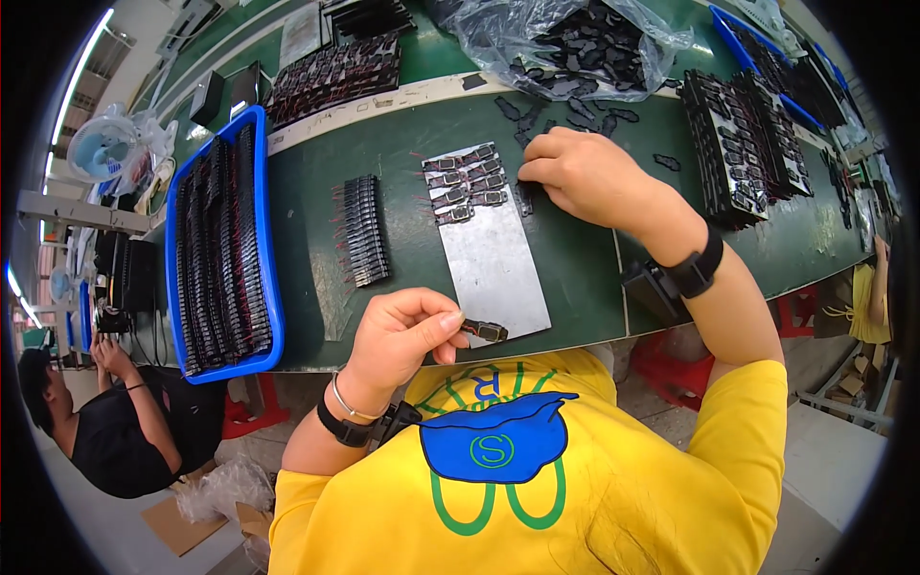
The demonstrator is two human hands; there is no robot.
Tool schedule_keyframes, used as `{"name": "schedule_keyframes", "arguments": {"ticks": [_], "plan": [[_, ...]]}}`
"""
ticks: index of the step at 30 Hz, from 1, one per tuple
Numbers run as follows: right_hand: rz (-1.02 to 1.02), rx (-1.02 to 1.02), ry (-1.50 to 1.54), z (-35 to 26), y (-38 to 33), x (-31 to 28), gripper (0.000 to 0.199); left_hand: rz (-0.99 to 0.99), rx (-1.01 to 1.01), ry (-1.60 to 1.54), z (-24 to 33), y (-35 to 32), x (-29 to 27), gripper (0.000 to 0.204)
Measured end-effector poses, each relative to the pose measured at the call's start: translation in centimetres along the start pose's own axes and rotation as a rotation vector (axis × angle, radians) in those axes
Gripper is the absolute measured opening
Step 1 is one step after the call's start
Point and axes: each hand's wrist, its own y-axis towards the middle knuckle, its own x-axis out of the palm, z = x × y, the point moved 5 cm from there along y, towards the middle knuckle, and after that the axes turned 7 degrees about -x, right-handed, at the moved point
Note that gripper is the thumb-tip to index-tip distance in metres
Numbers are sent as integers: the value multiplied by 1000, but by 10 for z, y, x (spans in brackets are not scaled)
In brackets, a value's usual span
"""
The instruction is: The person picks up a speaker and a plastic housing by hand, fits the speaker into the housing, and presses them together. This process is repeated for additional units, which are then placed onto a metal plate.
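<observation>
Head view: a small black component [486, 331] with thin red leads is seen pinched between thumb and forefinger of the left hand [402, 335], just over the near edge of a grey metal plate [498, 264]; its fine detail is too small to be made out. The left hand is curled, its wrist bent upward from the lower edge, and a black strap and a thin bracelet are worn on it. On the far end of the plate, similar components [465, 184] are laid in rows. The right hand [585, 172] is rested at the plate's far right corner, fingers folded down onto a dark piece [524, 198]; what is gripped beneath them is hidden, so whether it is pinched cannot be told. The right forearm is stretched across the green table [316, 249], a black wristband worn. A row of black parts [364, 230] is set left of the plate, a blue tray [270, 287] of more beyond that, and a clear bag [575, 43] farther back.
</observation>
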Motion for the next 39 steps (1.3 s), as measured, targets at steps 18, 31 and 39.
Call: {"name": "schedule_keyframes", "arguments": {"ticks": [18, 31, 39], "plan": [[-202, 341, 258, -14, -36, -11, 21, 6, -30, 23, -2, -4, -11, 10], [85, 744, 535, -41, -52, -16, 24, 159, -7, 23, 0, 1, -8, 11], [264, 303, 607, -105, -21, -25, 29, 164, 10, 22, 0, 3, -3, 12]]}}
